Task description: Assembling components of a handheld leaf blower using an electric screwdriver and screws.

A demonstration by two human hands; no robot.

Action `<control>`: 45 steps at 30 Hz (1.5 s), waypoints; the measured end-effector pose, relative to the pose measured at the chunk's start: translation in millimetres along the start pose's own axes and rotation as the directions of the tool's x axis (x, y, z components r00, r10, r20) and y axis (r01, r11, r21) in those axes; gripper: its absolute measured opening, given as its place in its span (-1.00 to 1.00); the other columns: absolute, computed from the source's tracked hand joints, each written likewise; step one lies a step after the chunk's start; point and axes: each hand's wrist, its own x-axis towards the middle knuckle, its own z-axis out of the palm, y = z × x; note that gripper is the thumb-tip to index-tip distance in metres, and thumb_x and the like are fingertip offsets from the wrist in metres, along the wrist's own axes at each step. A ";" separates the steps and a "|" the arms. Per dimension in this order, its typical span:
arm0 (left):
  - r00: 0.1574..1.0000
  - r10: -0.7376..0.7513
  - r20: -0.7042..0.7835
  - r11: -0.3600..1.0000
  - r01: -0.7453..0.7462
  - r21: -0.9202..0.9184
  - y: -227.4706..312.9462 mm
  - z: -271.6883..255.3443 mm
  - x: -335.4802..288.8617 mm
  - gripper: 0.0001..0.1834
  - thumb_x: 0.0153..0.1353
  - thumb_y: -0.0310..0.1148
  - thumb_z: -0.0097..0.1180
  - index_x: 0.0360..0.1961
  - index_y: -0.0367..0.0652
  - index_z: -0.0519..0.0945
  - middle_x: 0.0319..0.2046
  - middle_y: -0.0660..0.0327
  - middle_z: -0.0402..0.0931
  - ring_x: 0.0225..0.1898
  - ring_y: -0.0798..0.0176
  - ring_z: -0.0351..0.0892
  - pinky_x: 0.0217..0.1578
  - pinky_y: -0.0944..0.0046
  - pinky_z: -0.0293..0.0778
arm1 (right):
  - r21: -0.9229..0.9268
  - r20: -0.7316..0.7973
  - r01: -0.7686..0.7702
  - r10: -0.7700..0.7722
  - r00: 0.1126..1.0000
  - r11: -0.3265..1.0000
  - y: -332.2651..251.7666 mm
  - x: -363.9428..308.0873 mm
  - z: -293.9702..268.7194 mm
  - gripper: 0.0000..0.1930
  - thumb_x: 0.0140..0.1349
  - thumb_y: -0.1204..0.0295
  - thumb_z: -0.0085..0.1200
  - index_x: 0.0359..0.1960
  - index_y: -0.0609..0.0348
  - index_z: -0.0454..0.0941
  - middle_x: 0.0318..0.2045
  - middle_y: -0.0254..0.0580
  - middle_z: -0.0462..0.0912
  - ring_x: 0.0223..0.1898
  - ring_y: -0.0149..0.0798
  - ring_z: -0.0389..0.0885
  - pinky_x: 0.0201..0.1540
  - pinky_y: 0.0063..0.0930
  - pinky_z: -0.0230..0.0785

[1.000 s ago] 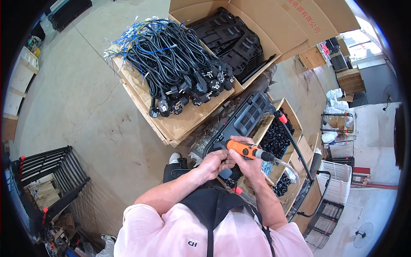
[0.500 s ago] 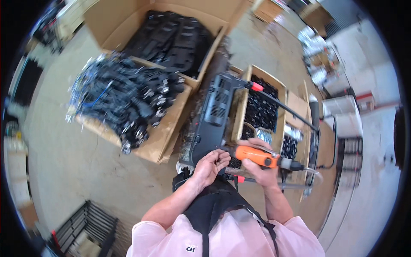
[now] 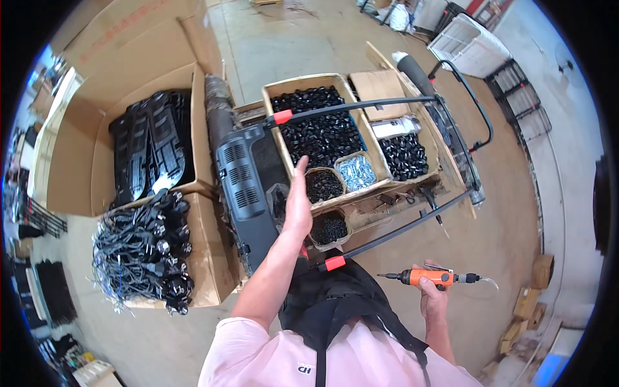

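Observation:
My right hand (image 3: 432,295) grips an orange air screwdriver (image 3: 427,277), held out over the floor at the right. Its bit points left, and a clear hose trails from its rear end. My left hand (image 3: 298,203) is stretched out, edge-on, with its fingers straight and nothing visible in it. It lies between a vented black plastic housing (image 3: 238,174) and a tub of small black screws (image 3: 324,186); whether it touches either I cannot tell. From the housing, dark tubular rails (image 3: 367,105) with red joints run to the right, over the wooden parts tray (image 3: 377,187).
Inside the tray are black plastic pieces (image 3: 316,129) and a tub of silvery screws (image 3: 356,173). Another tub of dark screws (image 3: 330,230) sits nearer me. Left, a carton (image 3: 74,155) holds black moulded panels, beside bundled black cables (image 3: 145,251). White wire racks (image 3: 467,42) stand far right.
The screwdriver has moved away from the housing, right and toward me, in my right hand. My left hand has reached forward with straightened fingers. The view has shifted right.

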 end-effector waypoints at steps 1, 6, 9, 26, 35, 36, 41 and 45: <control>0.999 0.005 -0.040 0.998 -0.002 0.068 0.5 1.2 2.5 -0.22 0.63 0.16 -0.36 0.53 -0.31 0.20 0.50 -0.03 0.24 0.55 0.10 0.14 0.54 0.00 -0.04 | 0.009 -0.020 0.003 -0.003 1.000 1.000 8.1 0.1 -10.4 -0.33 0.14 0.49 0.31 0.31 0.29 0.36 0.07 0.21 0.67 0.11 0.08 0.70 0.25 0.05 0.55; 0.998 -0.015 -0.054 0.882 0.039 0.470 -17.5 15.5 -18.9 -0.44 0.62 -0.01 -0.15 0.30 -0.28 0.48 0.10 0.05 0.64 0.16 0.16 0.60 0.26 0.08 0.42 | 0.062 -0.048 -0.145 0.148 0.988 0.987 60.7 45.0 -42.7 -0.42 0.28 0.49 0.26 0.33 0.21 0.36 0.14 0.15 0.63 0.15 0.05 0.67 0.23 0.08 0.55; 0.985 -0.162 0.055 0.552 0.045 0.833 -37.3 34.0 -57.1 -0.56 0.54 -0.10 -0.02 0.16 -0.22 0.62 -0.08 0.03 0.73 -0.02 0.13 0.72 0.07 0.10 0.57 | 0.223 -0.118 -0.281 0.312 0.943 0.933 107.1 96.3 -50.2 -0.44 0.32 0.44 0.24 0.34 0.13 0.37 0.17 0.06 0.59 0.23 0.03 0.61 0.28 0.13 0.48; 0.926 -0.158 -0.342 -0.382 0.262 0.886 -113.9 92.5 -75.9 -0.25 0.52 0.22 -0.18 -0.40 -0.19 0.79 -0.44 -0.08 0.74 -0.32 -0.11 0.80 -0.27 -0.06 0.70 | 0.284 0.345 -0.764 0.682 0.645 0.579 284.5 332.8 23.7 -0.55 0.52 0.03 0.05 0.20 0.12 0.47 0.22 -0.03 0.54 0.11 -0.13 0.62 0.23 -0.14 0.57; 0.855 -0.201 -0.478 -0.354 0.392 0.849 -106.1 97.9 -71.5 -0.27 0.50 0.24 -0.16 -0.32 -0.19 0.79 -0.42 -0.06 0.75 -0.29 -0.11 0.80 -0.23 -0.06 0.70 | -0.769 0.488 -0.319 0.831 0.268 0.554 167.7 278.9 -34.8 -0.66 0.43 0.15 0.17 -0.15 0.21 0.73 -0.32 -0.21 0.77 -0.31 -0.30 0.74 -0.26 -0.40 0.60; 0.847 -0.209 -0.489 -0.344 0.405 0.847 -101.9 100.5 -72.4 -0.30 0.49 0.24 -0.15 -0.28 -0.18 0.78 -0.41 -0.05 0.75 -0.28 -0.10 0.80 -0.22 -0.06 0.69 | -0.788 0.480 -0.297 0.840 0.255 0.540 137.9 277.3 -37.3 -0.66 0.43 0.15 0.17 -0.15 0.21 0.73 -0.32 -0.21 0.77 -0.31 -0.30 0.74 -0.26 -0.40 0.60; 0.847 -0.109 -0.520 -0.277 0.477 0.834 -106.0 98.7 -75.5 -0.32 0.46 0.24 -0.07 -0.32 -0.20 0.74 -0.48 -0.02 0.73 -0.37 -0.07 0.79 -0.32 -0.06 0.69 | -0.688 0.631 0.269 0.739 -0.237 0.674 6.0 299.8 6.9 -0.65 0.37 0.21 0.19 -0.06 0.25 0.77 -0.18 -0.20 0.81 -0.28 -0.36 0.74 -0.21 -0.44 0.57; 0.836 0.022 -0.548 -0.217 0.539 0.814 -111.0 98.0 -86.0 -0.42 0.42 0.18 0.04 -0.35 -0.18 0.69 -0.50 0.04 0.70 -0.38 -0.03 0.77 -0.33 -0.03 0.66 | -0.418 0.903 0.703 0.350 0.251 0.575 -76.7 353.9 128.8 -0.68 0.36 0.28 0.19 -0.03 0.26 0.74 -0.13 -0.10 0.79 -0.11 -0.21 0.74 0.05 -0.30 0.54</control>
